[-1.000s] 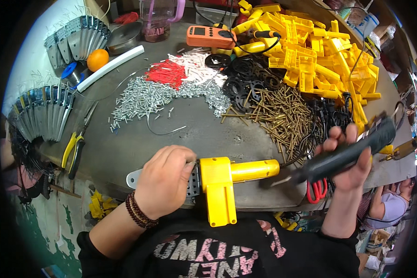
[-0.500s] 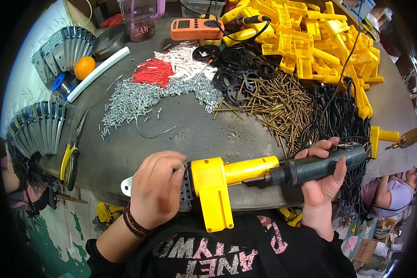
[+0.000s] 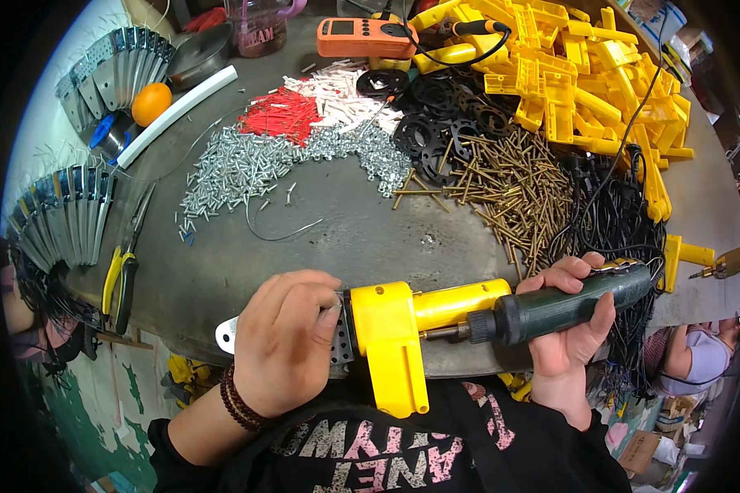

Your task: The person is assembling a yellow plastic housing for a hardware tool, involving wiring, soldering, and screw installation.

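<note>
Holding one yellow plastic bracket [image 3: 399, 329] at the near edge of the grey worktable [image 3: 345, 238], I have my left hand [image 3: 284, 341] clamped over its perforated metal plate [image 3: 339, 345] on the left end. My right hand [image 3: 571, 316] is wrapped tight around one dark green electric screwdriver [image 3: 563, 300], its bit pressed into the bracket's right side, just beside the yellow tube.

Farther out lie separate heaps: one of silver screws [image 3: 247, 164], one of brass screws [image 3: 518, 185], one of red plugs [image 3: 281, 113], one of white plugs [image 3: 337, 90], and a spread of black rings [image 3: 432, 111]. A big pile of yellow parts [image 3: 575, 74] fills the far right. One orange multimeter [image 3: 362, 37] sits far off, one orange fruit [image 3: 150, 103] far left, and one pair of yellow-handled pliers [image 3: 122, 275] near the left edge.

Bare tabletop lies between my hands and the heaps.
</note>
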`<state>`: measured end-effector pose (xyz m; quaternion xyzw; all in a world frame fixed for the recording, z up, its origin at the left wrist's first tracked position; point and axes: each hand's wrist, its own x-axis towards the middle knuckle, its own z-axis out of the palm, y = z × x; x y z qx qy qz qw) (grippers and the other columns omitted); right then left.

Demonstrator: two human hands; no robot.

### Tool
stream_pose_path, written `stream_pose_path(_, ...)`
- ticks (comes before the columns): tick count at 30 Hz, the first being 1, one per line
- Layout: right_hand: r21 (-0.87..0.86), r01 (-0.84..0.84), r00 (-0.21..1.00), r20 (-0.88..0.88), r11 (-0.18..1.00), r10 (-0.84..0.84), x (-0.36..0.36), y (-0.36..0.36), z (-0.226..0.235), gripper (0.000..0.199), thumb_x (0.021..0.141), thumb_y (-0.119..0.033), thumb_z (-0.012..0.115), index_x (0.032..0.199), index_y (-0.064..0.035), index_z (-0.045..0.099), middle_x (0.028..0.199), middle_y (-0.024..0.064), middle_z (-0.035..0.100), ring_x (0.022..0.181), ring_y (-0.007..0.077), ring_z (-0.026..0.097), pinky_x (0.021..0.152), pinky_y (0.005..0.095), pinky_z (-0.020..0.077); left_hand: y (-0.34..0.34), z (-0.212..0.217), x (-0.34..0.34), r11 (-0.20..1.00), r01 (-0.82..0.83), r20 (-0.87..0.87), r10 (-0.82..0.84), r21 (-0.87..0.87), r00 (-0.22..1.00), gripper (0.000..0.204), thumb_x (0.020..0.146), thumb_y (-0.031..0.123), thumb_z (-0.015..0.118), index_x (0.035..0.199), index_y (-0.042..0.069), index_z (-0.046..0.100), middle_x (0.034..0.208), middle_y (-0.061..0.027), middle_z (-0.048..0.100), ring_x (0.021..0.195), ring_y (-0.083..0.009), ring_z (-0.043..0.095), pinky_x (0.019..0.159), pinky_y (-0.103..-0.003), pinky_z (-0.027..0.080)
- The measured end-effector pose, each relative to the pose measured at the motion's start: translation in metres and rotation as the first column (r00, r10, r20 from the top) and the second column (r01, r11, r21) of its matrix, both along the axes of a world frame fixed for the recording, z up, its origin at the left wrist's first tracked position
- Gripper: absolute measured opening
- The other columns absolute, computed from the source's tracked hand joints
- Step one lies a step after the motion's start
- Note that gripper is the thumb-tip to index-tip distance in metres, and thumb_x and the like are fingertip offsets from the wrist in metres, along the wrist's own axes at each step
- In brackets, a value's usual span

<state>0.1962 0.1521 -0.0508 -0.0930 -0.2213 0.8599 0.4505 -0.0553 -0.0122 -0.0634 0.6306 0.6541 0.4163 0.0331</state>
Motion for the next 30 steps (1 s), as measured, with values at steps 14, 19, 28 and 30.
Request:
stream_pose_path(14,-0.029,-0.02,0.997,-0.08,0.999,0.017,-0.004,0.004,-0.004,0.039,0.078,-0.015,0.079,0.11,-0.0196,0.056,0.105,-0.0037,0.056,0.096,0.0106,0.056,0.103,0.0437,0.0362,-0.002,0.002,-0.001,1.0,-0.01,0.032,0.011,-0.02,0.999,0.006,0.086,0.003,0.056,0.091,0.001,0.054,0.096,-0.0178,0.064,0.087,-0.0363,0.061,0.079,-0.04,0.048)
stream_pose_path(19,-0.014,-0.028,0.993,-0.119,1.0,0.026,-0.005,0.003,-0.01,0.034,0.079,-0.012,0.078,0.103,-0.0184,0.054,0.106,-0.0028,0.051,0.097,0.0101,0.054,0.104,0.0416,0.0362,0.0,0.003,0.001,0.999,-0.019,0.044,0.02,-0.025,0.999,0.005,0.086,0.004,0.055,0.09,0.001,0.054,0.096,-0.0173,0.065,0.086,-0.0359,0.061,0.078,-0.041,0.047)
stream_pose_path(28,-0.001,-0.054,0.978,-0.203,0.999,0.053,-0.004,0.005,-0.019,0.042,0.077,-0.011,0.08,0.109,-0.0207,0.055,0.103,-0.0034,0.052,0.095,0.009,0.054,0.104,0.0401,0.0352,-0.001,0.01,-0.001,0.99,-0.018,0.219,0.048,-0.137,0.975,0.007,0.091,0.005,0.054,0.092,-0.001,0.054,0.094,-0.0158,0.065,0.086,-0.0297,0.064,0.077,-0.038,0.049)
stream_pose_path(30,0.003,-0.056,0.979,-0.196,0.998,0.055,-0.005,0.005,-0.018,0.05,0.077,-0.011,0.08,0.12,-0.0231,0.055,0.105,-0.0035,0.052,0.096,0.0093,0.054,0.105,0.04,0.035,0.002,0.015,-0.007,0.967,-0.02,0.346,0.11,-0.254,0.932,0.008,0.093,0.006,0.053,0.094,-0.003,0.055,0.094,-0.015,0.066,0.089,-0.027,0.065,0.079,-0.037,0.05)
